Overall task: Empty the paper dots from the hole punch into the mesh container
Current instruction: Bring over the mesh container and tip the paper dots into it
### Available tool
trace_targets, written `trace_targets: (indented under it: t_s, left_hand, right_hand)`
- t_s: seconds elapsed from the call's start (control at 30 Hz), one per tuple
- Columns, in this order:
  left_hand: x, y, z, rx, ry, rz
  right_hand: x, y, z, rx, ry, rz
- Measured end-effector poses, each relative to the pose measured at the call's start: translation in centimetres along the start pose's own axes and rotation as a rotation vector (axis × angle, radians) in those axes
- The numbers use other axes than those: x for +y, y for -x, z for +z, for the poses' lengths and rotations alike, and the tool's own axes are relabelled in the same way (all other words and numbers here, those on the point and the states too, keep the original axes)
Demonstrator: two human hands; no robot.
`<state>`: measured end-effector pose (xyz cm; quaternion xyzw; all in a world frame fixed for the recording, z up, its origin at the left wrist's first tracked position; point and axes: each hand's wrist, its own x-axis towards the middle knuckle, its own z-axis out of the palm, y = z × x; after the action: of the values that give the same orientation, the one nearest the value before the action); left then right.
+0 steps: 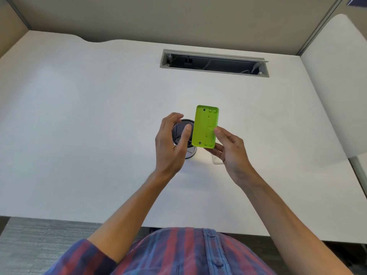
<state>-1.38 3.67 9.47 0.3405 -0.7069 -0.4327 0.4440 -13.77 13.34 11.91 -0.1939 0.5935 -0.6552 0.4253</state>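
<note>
My right hand [228, 149] holds a lime-green plastic tray [205, 127], the hole punch's dot-catching cover, by its right edge, thumb on the inside face. Its hollow side faces me and it is tilted over the black mesh container [181, 130], which stands on the white desk just left of the tray. My left hand [172, 141] hovers in front of the container with fingers spread and curled, holding nothing and covering part of its rim and wall. A small clear or white object [217, 160] lies on the desk under my right hand, mostly hidden.
The white desk [99, 116] runs wide on both sides. A grey cable-tray slot [214, 63] is cut into the desk at the back. Beige partition walls close off the back and right. My striped shirt fills the bottom of the view.
</note>
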Motion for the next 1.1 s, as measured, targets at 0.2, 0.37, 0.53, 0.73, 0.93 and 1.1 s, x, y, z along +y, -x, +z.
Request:
trace_targets:
  t_s: [0.2,0.37,0.53,0.73,0.93,1.1]
  left_hand:
    - [-0.9,0.6,0.1,0.007,-0.032,-0.085]
    - [-0.1,0.5,0.0,0.006,-0.014,-0.075]
    - [2.1,0.0,0.6,-0.186,0.185,-0.258]
    - [3.9,-0.5,1.5,-0.299,0.547,-0.698]
    - [3.6,-0.5,1.8,-0.270,0.619,-0.729]
    - [2.9,0.0,1.4,-0.214,0.675,-0.755]
  right_hand:
    - [0.4,0.5,-0.4,-0.019,-0.008,0.019]
    - [0.1,0.6,-0.8,-0.001,-0.031,0.011]
    - [-0.2,1.0,-0.7,-0.047,-0.056,0.003]
    - [0.1,1.2,0.4,0.005,-0.019,-0.016]
    - [0.6,1.2,-1.3,0.048,0.203,-0.131]
    - [4.1,-0.4,-7.1,0.256,0.953,-0.270]
